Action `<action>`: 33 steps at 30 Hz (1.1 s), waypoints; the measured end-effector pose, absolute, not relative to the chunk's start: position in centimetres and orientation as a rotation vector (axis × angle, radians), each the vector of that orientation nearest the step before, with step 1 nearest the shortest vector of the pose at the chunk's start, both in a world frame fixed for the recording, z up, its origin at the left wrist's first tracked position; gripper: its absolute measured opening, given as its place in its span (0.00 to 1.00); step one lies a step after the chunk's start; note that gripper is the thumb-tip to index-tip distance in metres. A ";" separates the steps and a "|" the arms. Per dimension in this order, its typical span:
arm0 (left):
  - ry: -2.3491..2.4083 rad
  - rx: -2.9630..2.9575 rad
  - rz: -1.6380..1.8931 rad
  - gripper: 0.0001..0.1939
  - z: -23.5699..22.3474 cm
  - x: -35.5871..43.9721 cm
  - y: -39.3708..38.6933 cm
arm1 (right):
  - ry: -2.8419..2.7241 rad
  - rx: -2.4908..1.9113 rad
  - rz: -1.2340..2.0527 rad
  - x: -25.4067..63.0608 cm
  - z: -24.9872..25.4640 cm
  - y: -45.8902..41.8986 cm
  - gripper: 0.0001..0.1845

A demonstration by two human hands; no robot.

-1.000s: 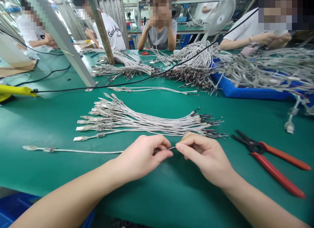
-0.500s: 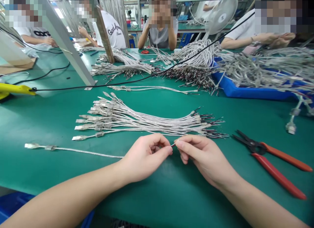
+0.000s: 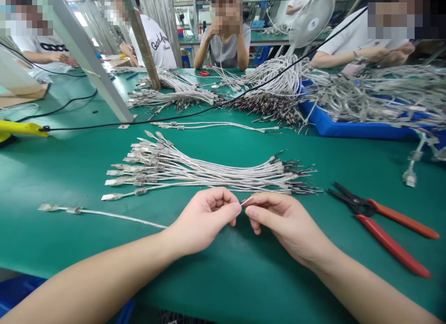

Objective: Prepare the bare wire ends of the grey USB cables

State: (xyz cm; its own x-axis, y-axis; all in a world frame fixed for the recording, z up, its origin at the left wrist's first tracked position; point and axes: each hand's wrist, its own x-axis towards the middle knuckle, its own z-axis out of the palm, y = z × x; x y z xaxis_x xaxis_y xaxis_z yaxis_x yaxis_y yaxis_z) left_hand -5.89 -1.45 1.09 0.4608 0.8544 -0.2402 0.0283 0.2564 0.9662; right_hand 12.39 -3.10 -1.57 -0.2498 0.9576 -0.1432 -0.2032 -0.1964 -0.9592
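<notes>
A white cable (image 3: 121, 217) runs from its flat clear plug (image 3: 49, 207) on the left and passes under my left hand (image 3: 209, 217). That hand is closed, pinching the cable close to its far end. A short length of thin wire (image 3: 245, 201) sticks out between the two hands. My right hand (image 3: 278, 217) has its thumb and fingers curled together at the wire's tip, which touches the forefinger. Just beyond lies a bundle of similar cables (image 3: 209, 171), plugs to the left and bare dark and red wire ends to the right.
Red-handled pliers (image 3: 369, 210) lie at the right. A blue tray (image 3: 348, 129) heaped with cables stands behind them. Cable piles (image 3: 272, 89), a black cord (image 3: 167, 122), a metal post (image 3: 94, 59) and a yellow tool (image 3: 24, 127) occupy the back and left. Several people sit around.
My right thumb has dropped slightly from the wire, and more of the wire's pale tip shows. The cable's plug end has shifted slightly right.
</notes>
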 end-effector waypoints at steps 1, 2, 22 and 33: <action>0.943 1.174 0.691 0.08 1.1 -5.9 -1.4 | -1.110 -1.030 1.628 12.4 -1.5 -3.2 0.05; 0.943 1.159 0.688 0.08 1.1 -5.9 -1.5 | -1.105 -1.022 1.647 12.4 -1.4 -3.2 0.05; 0.878 0.937 0.598 0.09 0.7 -6.0 -1.8 | -1.138 -1.011 1.601 12.1 -1.0 -3.3 0.07; 0.922 1.039 0.600 0.09 0.6 -5.7 -1.9 | -1.144 -1.079 1.555 11.7 -0.5 -3.5 0.10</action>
